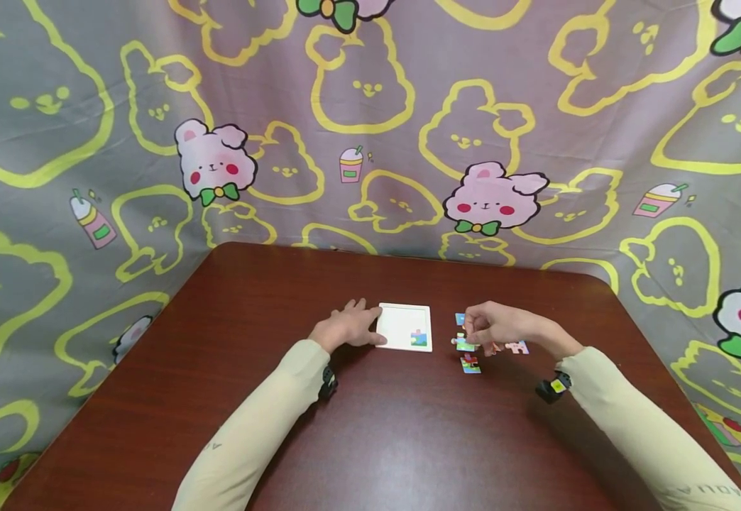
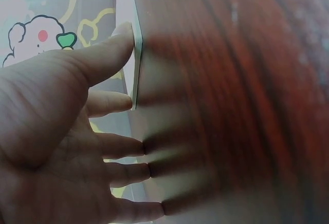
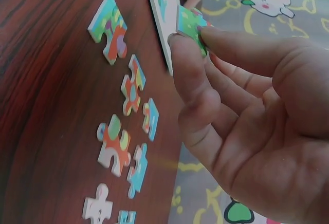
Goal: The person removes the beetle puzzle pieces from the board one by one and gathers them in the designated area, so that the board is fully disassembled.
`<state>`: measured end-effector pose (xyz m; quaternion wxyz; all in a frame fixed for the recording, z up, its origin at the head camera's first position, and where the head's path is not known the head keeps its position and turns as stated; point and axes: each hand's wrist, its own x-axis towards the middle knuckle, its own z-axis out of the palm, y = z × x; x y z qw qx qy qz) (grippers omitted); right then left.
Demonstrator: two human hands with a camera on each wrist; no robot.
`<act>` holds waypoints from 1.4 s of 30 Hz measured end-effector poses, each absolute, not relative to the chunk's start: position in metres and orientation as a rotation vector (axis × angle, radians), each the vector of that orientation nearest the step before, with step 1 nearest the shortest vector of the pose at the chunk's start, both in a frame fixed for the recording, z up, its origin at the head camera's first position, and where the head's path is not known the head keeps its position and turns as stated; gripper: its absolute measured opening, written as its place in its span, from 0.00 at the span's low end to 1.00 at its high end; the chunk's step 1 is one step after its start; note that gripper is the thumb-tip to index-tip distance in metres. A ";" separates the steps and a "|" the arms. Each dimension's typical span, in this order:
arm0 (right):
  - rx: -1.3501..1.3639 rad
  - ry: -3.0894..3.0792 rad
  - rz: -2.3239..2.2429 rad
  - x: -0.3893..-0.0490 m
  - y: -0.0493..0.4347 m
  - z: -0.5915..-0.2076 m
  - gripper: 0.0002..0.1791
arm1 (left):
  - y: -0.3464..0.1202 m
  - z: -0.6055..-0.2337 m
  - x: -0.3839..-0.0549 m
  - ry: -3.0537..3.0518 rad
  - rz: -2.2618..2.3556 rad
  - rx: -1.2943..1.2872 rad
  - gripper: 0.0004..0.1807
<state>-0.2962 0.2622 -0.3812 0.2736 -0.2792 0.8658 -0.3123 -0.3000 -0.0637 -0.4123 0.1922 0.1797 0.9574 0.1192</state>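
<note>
A white puzzle tray [image 1: 402,306] lies on the table, with a colourful patch [image 1: 419,339] in its near right corner. My left hand [image 1: 348,325] rests at the tray's left side, fingers spread and fairly straight. In the left wrist view, thumb and index finger touch the edge of the tray [image 2: 137,54], and the other fingertips meet the tabletop. To the right of the tray, my right hand [image 1: 501,323] pinches a green and blue jigsaw piece [image 3: 191,24] between thumb and index finger, held above the table.
Several loose jigsaw pieces lie beneath and around the right hand, among them a red and green one [image 1: 470,365] and a pink one [image 1: 517,347]. The brown wooden table [image 1: 370,426] meets a patterned cloth [image 1: 396,92] at the back.
</note>
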 end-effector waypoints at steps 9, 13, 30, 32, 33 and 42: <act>-0.697 2.320 -0.821 -0.292 0.279 -0.383 0.07 | -0.064 -0.412 -0.300 2.689 0.314 0.503 0.42; -0.680 2.327 -0.797 -0.291 0.287 -0.384 0.07 | -0.064 -0.413 -0.300 2.690 0.320 0.502 0.42; -0.678 2.280 -0.777 -0.285 0.310 -0.401 0.08 | -0.065 -0.414 -0.300 2.687 0.319 0.503 0.42; -0.661 2.286 -0.778 -0.284 0.310 -0.404 0.09 | -0.065 -0.414 -0.300 2.689 0.316 0.502 0.42; -0.654 2.286 -0.778 -0.285 0.310 -0.405 0.09 | -0.065 -0.414 -0.300 2.689 0.316 0.501 0.42; -0.475 2.480 -0.502 -0.282 0.300 -0.398 0.13 | -0.063 -0.412 -0.300 2.681 0.342 0.492 0.42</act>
